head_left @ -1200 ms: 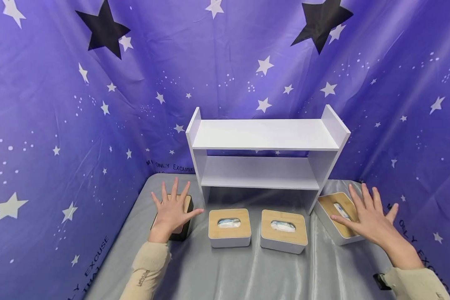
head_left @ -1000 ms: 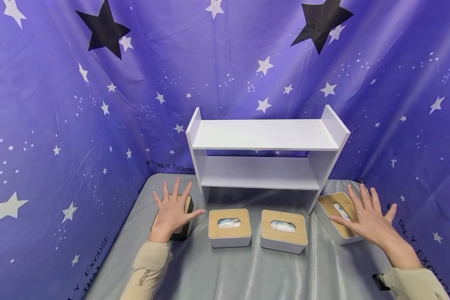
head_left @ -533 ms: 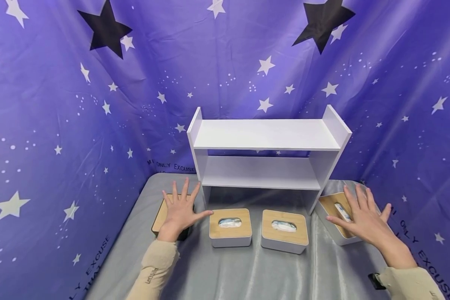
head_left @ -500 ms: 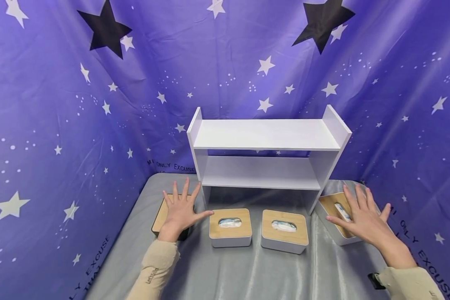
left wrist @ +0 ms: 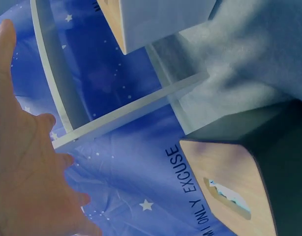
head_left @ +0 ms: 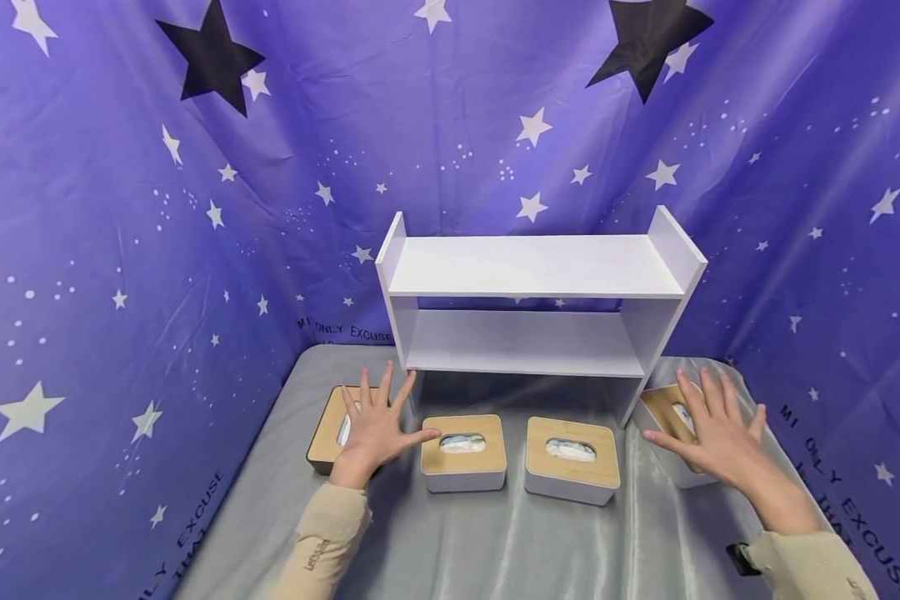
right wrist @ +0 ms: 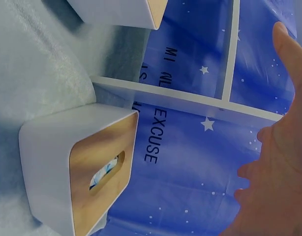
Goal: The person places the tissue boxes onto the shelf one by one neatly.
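Note:
My left hand (head_left: 378, 429), fingers spread, hovers over the right part of a black tissue box (head_left: 325, 433) with a wooden lid. In the left wrist view that black tissue box (left wrist: 225, 182) stands apart from the hand. With fingers also spread, my right hand (head_left: 723, 442) is above a white tissue box (head_left: 663, 417) that sits turned at an angle, its right part hidden. The right wrist view shows a gap between this box (right wrist: 47, 162) and the palm. Between the hands stand two more white tissue boxes, a left one (head_left: 463, 482) and a right one (head_left: 570, 487).
A white two-tier shelf (head_left: 528, 267) stands behind the boxes. Grey cloth (head_left: 495, 550) covers the table. Purple curtains (head_left: 450, 117) with stars enclose the back and both sides. A small black object (head_left: 742, 559) shows at the right sleeve.
My left hand has drifted right, uncovering more of the black tissue box and its slot. My right hand has shifted slightly left. The boxes and shelf stay in place.

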Demonstrator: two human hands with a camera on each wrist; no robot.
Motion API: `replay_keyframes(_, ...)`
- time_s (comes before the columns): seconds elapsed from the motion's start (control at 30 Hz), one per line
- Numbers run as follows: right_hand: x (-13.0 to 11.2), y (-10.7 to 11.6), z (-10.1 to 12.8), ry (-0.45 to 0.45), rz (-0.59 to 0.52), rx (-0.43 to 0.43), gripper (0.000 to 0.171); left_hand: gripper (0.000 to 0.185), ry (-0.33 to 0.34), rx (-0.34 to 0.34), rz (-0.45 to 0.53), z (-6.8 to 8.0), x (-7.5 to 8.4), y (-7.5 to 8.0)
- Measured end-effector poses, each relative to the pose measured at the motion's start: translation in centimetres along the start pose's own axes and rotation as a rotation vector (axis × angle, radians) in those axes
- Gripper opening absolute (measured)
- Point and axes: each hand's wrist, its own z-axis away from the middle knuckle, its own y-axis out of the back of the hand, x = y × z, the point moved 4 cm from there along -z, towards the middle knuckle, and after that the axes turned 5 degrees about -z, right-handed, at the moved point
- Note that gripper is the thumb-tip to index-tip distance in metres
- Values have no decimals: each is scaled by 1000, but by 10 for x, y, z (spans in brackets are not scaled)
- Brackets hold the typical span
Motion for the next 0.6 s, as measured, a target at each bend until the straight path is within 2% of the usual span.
replay_keyframes(0.3,-5,-6,0,11,11,6,111,110,-20,9,-33,2,6,-13)
replay_keyframes(0.6,-13,-13,0,39,-21,-30,112,109,-34,10,24,8,14,-17)
